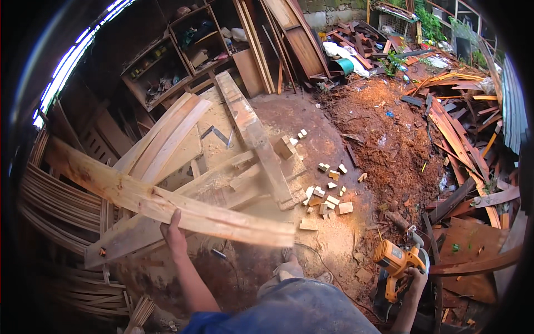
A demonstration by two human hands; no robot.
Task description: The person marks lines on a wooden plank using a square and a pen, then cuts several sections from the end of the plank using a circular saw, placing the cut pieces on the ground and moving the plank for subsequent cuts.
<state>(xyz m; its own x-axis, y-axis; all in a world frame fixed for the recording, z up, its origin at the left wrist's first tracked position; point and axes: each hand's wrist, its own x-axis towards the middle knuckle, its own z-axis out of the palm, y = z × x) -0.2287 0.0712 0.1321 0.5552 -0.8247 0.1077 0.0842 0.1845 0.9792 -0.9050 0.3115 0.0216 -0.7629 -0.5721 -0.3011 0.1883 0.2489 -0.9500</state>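
Observation:
In front of me, a long pale wooden plank runs from the far left to just beyond my feet. My left hand grips its near edge around the middle, the thumb showing on top and the other fingers hidden beneath. Off to the right, my right hand is closed around the handle of an orange circular saw, held apart from the plank. Under the plank lies a work surface of boards, with a thick beam across it. A dark carpenter's square rests on a board there.
Small wood offcuts and sawdust lie on the floor ahead. A cord trails past my feet. Stacked strips stand at the left, shelves at the back. Scrap wood piles up on the right, beside reddish ground.

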